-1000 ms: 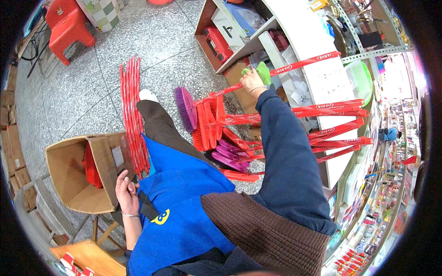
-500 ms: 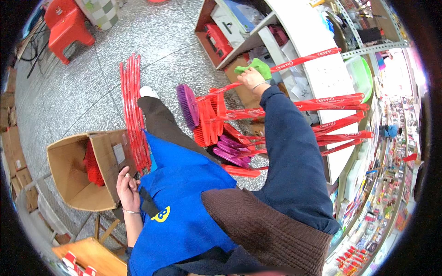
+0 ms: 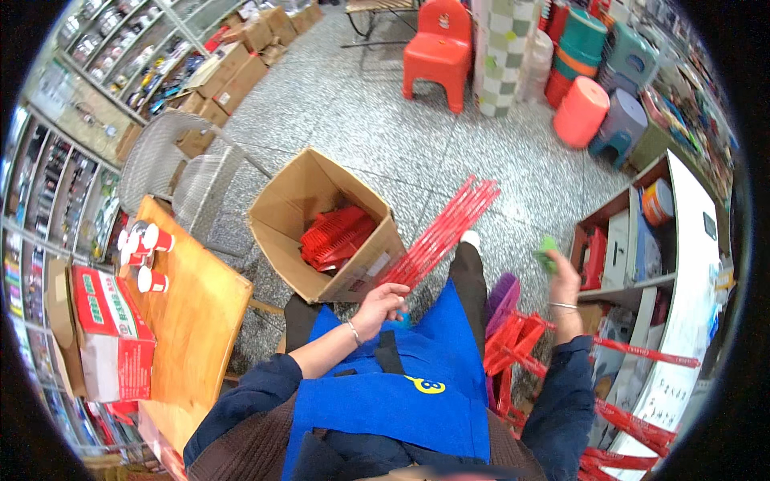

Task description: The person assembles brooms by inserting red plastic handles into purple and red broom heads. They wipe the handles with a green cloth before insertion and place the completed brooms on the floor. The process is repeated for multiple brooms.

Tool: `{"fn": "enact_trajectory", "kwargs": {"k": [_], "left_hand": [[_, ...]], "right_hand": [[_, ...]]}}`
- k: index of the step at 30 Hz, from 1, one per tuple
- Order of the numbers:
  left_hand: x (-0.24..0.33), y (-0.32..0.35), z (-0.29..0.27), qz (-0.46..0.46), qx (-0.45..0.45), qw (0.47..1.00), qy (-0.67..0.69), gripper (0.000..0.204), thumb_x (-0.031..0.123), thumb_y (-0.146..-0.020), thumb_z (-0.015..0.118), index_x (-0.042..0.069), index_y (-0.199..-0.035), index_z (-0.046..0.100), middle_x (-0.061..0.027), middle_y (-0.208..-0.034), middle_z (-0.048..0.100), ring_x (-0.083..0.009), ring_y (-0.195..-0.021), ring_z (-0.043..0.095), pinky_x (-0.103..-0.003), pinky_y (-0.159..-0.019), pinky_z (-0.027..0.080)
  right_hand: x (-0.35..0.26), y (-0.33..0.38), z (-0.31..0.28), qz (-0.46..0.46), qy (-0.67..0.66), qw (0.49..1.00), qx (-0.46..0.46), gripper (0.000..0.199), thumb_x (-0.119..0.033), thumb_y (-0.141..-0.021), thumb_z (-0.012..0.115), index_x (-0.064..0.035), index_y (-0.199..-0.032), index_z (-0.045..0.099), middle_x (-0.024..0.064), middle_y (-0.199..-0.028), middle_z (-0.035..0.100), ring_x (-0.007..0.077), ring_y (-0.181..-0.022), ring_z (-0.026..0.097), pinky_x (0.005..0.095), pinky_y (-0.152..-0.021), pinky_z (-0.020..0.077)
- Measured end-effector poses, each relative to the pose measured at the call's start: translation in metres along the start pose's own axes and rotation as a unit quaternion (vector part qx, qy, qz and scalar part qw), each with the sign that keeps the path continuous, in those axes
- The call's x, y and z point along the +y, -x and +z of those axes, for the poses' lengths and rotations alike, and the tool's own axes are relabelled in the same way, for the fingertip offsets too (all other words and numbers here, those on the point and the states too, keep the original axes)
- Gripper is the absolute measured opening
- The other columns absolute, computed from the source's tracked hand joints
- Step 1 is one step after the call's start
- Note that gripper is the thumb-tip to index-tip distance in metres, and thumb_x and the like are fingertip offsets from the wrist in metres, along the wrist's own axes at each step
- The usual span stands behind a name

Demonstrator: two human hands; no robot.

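My right hand (image 3: 566,290) grips a crumpled green cloth (image 3: 548,254), raised over the floor on the right. Below that hand stand several brooms, with red heads (image 3: 513,345), one purple head (image 3: 503,298) and red wrapped handles (image 3: 642,351) reaching right. My left hand (image 3: 380,310) is over my blue apron (image 3: 353,401), its fingers loosely bent and partly apart, with nothing visible in them. Just beyond its fingertips lies a bundle of red wrapped poles (image 3: 449,228). The poles rest alongside an open cardboard box (image 3: 277,204) that contains red bristled heads (image 3: 341,236).
To my left is a wooden table (image 3: 196,321) with red-and-white paper cups (image 3: 152,279) and a printed carton (image 3: 112,337). Behind it stands a grey mesh chair (image 3: 196,180). A red plastic chair (image 3: 439,56) is ahead. A white shelf unit (image 3: 682,280) borders the right side.
The view has swung left. My right hand, still with the green cloth, has come off the broom handle. My left hand has moved from beside the box to the near end of the red poles.
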State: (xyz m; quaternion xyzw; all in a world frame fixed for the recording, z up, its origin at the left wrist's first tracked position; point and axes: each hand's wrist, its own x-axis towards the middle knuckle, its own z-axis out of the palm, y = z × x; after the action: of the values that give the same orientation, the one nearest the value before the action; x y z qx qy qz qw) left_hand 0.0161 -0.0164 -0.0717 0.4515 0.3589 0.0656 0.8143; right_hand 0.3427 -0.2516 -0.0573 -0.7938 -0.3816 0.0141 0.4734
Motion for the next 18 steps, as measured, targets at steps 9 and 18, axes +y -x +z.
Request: {"fn": "enact_trajectory", "kwargs": {"k": [9,18], "left_hand": [[0.023,0.009,0.003,0.169,-0.036,0.985,0.010,0.039,0.009,-0.086,0.062,0.008,-0.123,0.049,-0.0034,-0.105,0.060,-0.0122,-0.090,0.058,-0.028,-0.073,0.051],[-0.011,0.002,0.005,0.091,-0.035,0.994,-0.040,0.030,0.010,-0.086,0.060,0.003,-0.115,0.053,-0.0047,-0.105,0.062,-0.0130,-0.093,0.059,-0.029,-0.083,0.049]], "right_hand": [[-0.187,0.036,0.164,0.033,-0.323,0.921,-0.217,0.049,0.001,-0.080,0.063,-0.0053,-0.127,0.049,0.0076,-0.112,0.061,0.0146,-0.105,0.056,0.0290,-0.091,0.0439],[-0.149,0.100,0.165,0.338,-0.371,0.816,-0.286,0.046,-0.008,-0.076,0.072,-0.0002,-0.117,0.052,0.0074,-0.106,0.062,0.0152,-0.091,0.060,0.0295,-0.078,0.0498]]}}
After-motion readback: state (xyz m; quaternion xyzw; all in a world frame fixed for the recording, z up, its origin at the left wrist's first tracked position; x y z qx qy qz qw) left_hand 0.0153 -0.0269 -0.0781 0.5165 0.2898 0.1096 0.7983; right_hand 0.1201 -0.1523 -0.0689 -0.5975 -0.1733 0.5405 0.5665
